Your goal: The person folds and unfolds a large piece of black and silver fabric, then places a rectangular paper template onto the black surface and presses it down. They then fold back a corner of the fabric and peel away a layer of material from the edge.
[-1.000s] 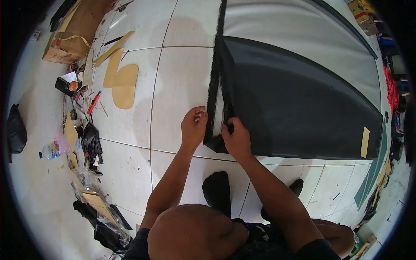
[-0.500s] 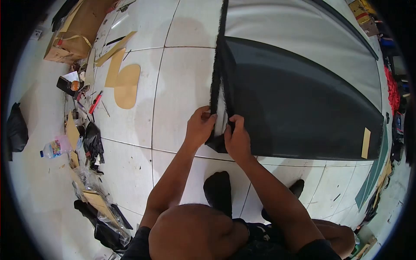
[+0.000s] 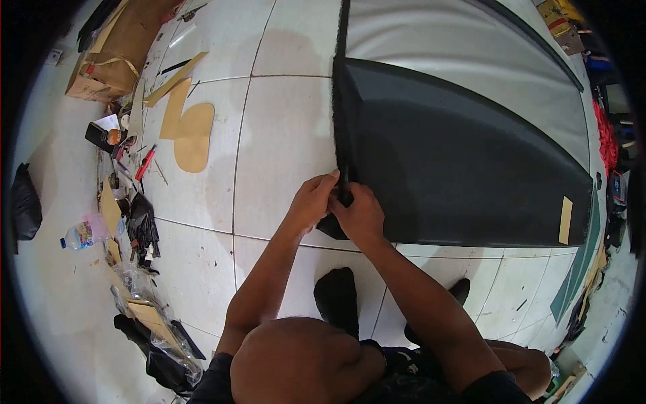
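Note:
A large black sheet-like piece [image 3: 464, 175] with a curved upper edge lies on the tiled floor. Along its left side runs a folded, frayed edge [image 3: 341, 124]. My left hand [image 3: 313, 203] pinches this edge near the lower corner. Close beside it, my right hand [image 3: 361, 214] is closed on the same edge, its fingertips touching or nearly touching those of the left. The fingers hide the exact spot they grip. Above the black piece spreads a pale grey sheet [image 3: 457, 60], and a tan strip [image 3: 566, 220] rests on the black surface at the right.
To the left lie tan cut pieces [image 3: 194, 138], a red cutter [image 3: 145, 162], a plastic bottle [image 3: 85, 233] and scraps. A cardboard box [image 3: 111, 57] stands at the upper left. My black-socked foot [image 3: 336, 301] is just below the piece. Clutter lines the right wall.
The gap in the folded edge, where a pale inside showed, has closed between my hands. Both hands have come together, the right shifting slightly left.

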Demonstrator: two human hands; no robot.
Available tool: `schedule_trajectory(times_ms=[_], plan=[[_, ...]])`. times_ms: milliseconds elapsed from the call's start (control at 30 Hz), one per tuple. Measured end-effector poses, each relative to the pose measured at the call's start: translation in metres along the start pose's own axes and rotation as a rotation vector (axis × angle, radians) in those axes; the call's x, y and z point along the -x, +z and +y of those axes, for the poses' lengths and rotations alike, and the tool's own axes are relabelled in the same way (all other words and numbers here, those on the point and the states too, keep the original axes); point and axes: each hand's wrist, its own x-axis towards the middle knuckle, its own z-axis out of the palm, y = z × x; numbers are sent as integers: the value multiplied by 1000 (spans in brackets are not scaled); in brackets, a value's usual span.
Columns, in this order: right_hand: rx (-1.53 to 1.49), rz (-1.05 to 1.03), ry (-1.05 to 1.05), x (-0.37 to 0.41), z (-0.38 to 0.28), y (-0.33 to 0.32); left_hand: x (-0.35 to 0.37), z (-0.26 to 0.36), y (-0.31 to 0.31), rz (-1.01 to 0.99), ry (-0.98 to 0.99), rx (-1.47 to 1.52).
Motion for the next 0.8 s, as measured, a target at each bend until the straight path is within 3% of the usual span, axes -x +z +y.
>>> schedule_trajectory(times_ms=[167, 367, 533, 800], plan=[[-34, 5, -6, -6, 18, 11, -12, -14, -4, -49, 181, -101], [-162, -88, 123, -15, 16, 0, -27, -23, -4, 54, 273, -324], [-182, -135, 169, -15, 14, -9, -33, -24, -9, 56, 247, -273], [-328, 132, -35, -3, 26, 6, -23, -13, -12, 10, 60, -118]])
